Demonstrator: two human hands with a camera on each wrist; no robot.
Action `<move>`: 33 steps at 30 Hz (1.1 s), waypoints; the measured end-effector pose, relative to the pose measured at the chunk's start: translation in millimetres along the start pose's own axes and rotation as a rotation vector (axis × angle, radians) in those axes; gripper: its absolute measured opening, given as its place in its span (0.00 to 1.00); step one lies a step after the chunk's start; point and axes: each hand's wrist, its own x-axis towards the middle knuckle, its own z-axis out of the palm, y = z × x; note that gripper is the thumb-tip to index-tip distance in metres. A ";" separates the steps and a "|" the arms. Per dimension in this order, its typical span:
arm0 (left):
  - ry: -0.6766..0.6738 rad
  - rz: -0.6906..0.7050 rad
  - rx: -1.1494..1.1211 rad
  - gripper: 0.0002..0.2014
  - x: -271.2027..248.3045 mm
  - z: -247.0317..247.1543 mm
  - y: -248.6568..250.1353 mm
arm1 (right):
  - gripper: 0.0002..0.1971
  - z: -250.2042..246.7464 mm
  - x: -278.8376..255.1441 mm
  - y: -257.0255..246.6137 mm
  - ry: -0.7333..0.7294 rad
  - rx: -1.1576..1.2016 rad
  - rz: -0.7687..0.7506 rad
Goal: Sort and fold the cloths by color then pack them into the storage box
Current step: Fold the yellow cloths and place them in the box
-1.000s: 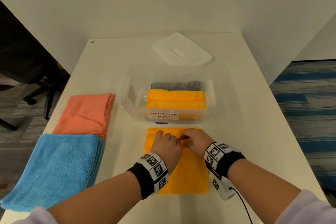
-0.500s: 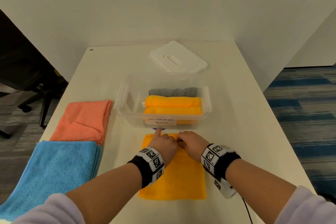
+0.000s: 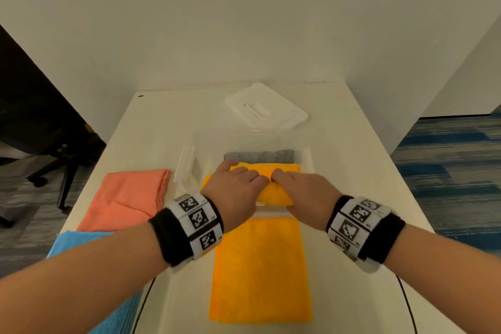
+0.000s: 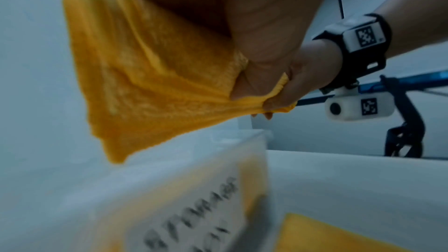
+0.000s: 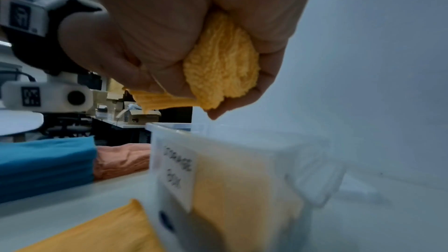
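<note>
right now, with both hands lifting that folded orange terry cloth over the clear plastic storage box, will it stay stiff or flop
Likely floppy: in the left wrist view the folded orange terry cloth fans out and droops from where the left hand pinches it. It looks soft, bunching in the right hand. Its fuzzy pile probably grips well, so slipping seems unlikely over the clear plastic storage box.

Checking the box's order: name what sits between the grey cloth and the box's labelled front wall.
Head view: folded orange cloths, with both hands lowering another bunched orange cloth over them.

wrists: black bands (image 3: 162,238) | white square-code tags (image 3: 198,218) | white camera pod (image 4: 358,107) | thin black cable (image 3: 406,304)
</note>
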 end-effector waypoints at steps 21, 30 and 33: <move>-0.659 -0.193 0.110 0.30 128.2 35.0 -80.9 | 0.27 20.2 86.8 88.6 -0.160 0.068 0.585; -0.781 -0.123 0.057 0.29 132.7 59.9 -77.3 | 0.28 32.8 83.7 89.6 -0.085 0.104 0.562; -0.840 -0.033 0.078 0.28 135.9 60.2 -69.7 | 0.30 33.7 84.7 90.2 -0.097 0.112 0.578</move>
